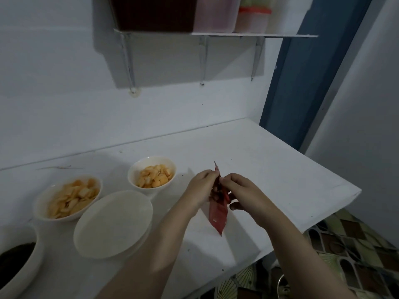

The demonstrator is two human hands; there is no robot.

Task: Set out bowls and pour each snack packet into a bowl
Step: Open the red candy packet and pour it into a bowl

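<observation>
Both hands meet above the white table (269, 169): the left hand (199, 184) and right hand (241, 190) each pinch the top edge of a red snack packet (218, 214), which hangs down between them, tilted. Just left of the left hand stands a small bowl (151, 175) of orange snack pieces; further left sit a second filled bowl (67, 197) and, nearer, an empty bowl (113, 225)
</observation>
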